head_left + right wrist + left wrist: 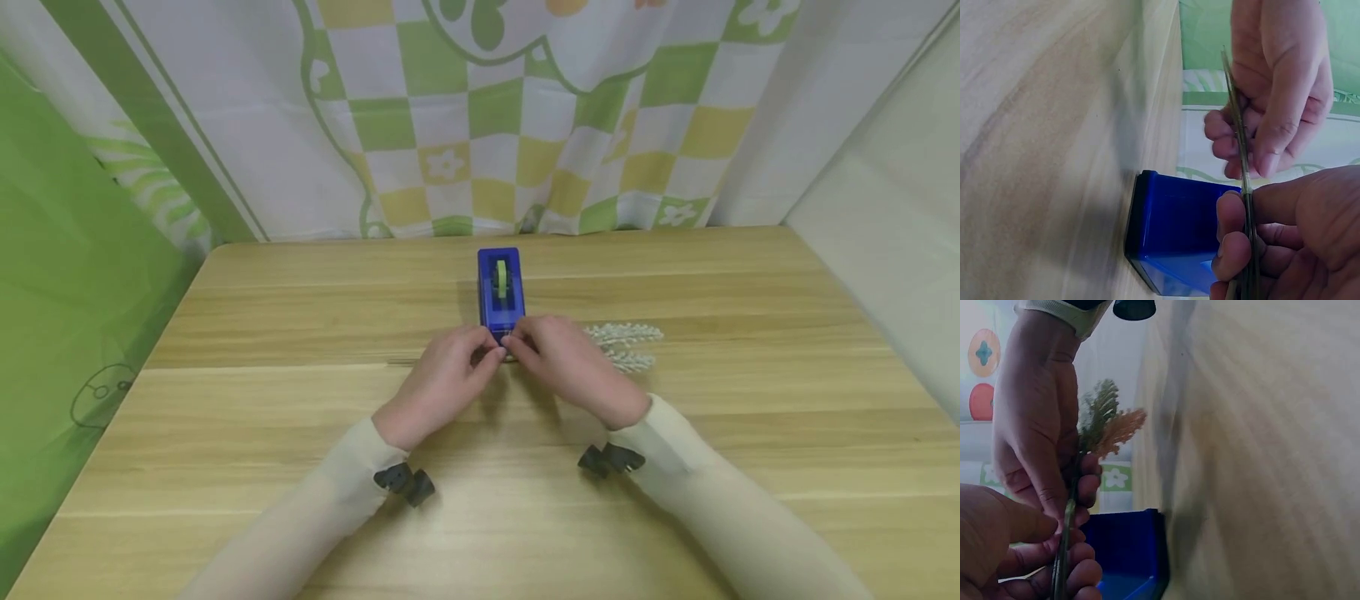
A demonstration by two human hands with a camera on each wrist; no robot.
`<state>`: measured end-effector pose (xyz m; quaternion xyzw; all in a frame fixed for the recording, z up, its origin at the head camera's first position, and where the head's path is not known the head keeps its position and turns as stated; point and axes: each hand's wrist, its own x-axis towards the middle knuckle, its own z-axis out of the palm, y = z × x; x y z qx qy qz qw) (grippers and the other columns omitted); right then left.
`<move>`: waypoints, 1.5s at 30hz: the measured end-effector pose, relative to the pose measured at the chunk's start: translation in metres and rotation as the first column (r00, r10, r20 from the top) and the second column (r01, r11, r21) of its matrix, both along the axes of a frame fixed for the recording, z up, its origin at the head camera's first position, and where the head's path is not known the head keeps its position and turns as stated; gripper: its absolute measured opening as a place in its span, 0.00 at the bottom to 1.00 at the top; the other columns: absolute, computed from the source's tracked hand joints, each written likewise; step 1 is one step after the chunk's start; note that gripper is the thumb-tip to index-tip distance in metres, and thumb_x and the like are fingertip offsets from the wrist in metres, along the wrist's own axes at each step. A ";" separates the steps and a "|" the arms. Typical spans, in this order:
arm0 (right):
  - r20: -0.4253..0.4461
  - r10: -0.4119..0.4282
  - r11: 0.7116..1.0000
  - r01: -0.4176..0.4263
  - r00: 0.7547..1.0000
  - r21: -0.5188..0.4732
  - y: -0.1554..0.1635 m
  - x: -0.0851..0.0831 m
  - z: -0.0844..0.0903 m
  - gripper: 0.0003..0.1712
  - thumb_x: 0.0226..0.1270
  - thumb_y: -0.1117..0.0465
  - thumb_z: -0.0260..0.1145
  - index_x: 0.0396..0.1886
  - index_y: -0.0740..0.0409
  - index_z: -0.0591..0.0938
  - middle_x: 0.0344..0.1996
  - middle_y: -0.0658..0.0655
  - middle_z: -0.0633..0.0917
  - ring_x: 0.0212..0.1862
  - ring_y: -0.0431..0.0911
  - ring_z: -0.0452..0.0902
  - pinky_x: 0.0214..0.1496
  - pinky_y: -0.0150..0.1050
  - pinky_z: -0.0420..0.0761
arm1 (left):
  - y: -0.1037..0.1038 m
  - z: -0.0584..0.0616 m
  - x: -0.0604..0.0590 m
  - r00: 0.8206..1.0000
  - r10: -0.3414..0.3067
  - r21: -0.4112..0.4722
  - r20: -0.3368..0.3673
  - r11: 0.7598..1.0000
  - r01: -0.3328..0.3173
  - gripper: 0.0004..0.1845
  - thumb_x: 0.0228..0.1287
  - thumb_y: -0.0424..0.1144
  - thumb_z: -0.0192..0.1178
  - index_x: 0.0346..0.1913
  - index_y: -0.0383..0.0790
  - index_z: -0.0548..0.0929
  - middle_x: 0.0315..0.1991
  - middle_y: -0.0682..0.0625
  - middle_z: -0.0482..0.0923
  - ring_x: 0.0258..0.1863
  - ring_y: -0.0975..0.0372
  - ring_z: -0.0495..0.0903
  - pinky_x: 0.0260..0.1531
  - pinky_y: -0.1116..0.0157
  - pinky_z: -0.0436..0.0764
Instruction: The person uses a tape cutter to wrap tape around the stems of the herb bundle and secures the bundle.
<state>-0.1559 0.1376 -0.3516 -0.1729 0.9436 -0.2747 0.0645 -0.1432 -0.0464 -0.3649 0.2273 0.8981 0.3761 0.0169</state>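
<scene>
Both hands hold a thin bundle of stems (1240, 119) crosswise in front of a blue tape dispenser (501, 287). My left hand (453, 371) grips the bare-stem side with curled fingers and thumb. Close beside it, my right hand (573, 362) pinches the stems nearer the flower heads. Feathery artificial sprigs (626, 334) stick out past the right hand; one looks green and another sprig (1122, 431) brownish in the left wrist view. A pale, shiny band of tape (1247, 185) lies around the stems between the hands. Fingers hide part of the bundle.
The dispenser carries a yellow-green tape roll (501, 279) and stands on a wooden table (300, 308). A checkered curtain (495, 125) hangs behind the far edge. Green cloth (67, 275) is at the left, a pale wall (892, 183) at the right.
</scene>
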 end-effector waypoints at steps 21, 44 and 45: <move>0.030 0.010 0.995 -0.007 1.000 -0.105 0.002 -0.003 -0.005 0.20 0.79 0.58 0.63 0.21 0.56 0.78 0.18 0.49 0.74 0.21 0.40 0.66 0.24 0.32 0.67 | 0.002 0.015 -0.043 0.996 -0.061 -0.187 0.067 0.980 0.072 0.11 0.69 0.33 0.68 0.51 0.34 0.87 0.47 0.43 0.87 0.47 0.54 0.84 0.53 0.57 0.85; 0.122 -0.031 0.990 0.047 0.992 -0.131 0.007 -0.008 -0.005 0.21 0.78 0.56 0.63 0.22 0.59 0.83 0.18 0.48 0.79 0.19 0.39 0.66 0.22 0.31 0.64 | 0.002 0.017 -0.047 0.994 -0.077 -0.181 0.079 0.979 0.090 0.06 0.70 0.33 0.67 0.45 0.35 0.87 0.42 0.44 0.87 0.40 0.58 0.83 0.44 0.62 0.84; 0.126 -0.029 0.990 0.046 0.992 -0.132 0.007 -0.009 -0.005 0.21 0.79 0.56 0.63 0.23 0.60 0.83 0.18 0.48 0.80 0.19 0.39 0.66 0.22 0.30 0.64 | 0.003 0.017 -0.047 0.994 -0.077 -0.179 0.078 0.980 0.090 0.06 0.70 0.33 0.67 0.45 0.35 0.87 0.42 0.44 0.87 0.40 0.58 0.83 0.44 0.62 0.84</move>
